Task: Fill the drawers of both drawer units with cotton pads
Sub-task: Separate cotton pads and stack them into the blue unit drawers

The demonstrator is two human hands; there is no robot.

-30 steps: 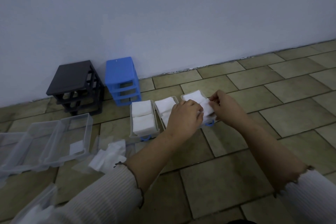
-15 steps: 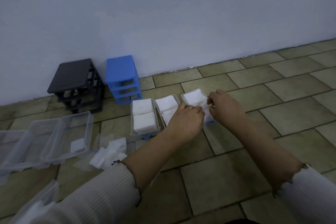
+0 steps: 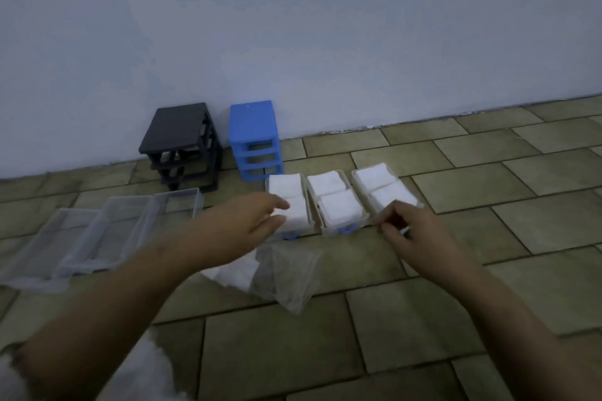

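Three small clear drawers with blue handles stand side by side on the tiled floor, each filled with white cotton pads: a left drawer (image 3: 286, 186), a middle drawer (image 3: 335, 205) and a right drawer (image 3: 379, 184). My left hand (image 3: 242, 221) hovers with fingers apart over the left drawer's front and holds nothing. My right hand (image 3: 408, 231) has its fingers curled on the right drawer's front edge, hiding its handle. Against the wall stand the black drawer unit (image 3: 180, 143) and the blue drawer unit (image 3: 254, 140), both with open slots.
Several larger empty clear drawers (image 3: 107, 238) lie at the left. A crumpled plastic bag (image 3: 286, 273) with loose cotton pads (image 3: 233, 272) sits just in front of the filled drawers. Bare tiles stretch to the right and near me.
Both hands have come off the pads in the right drawer. My left hand has swung left to the left drawer; my right hand has drawn back to the right drawer's front.
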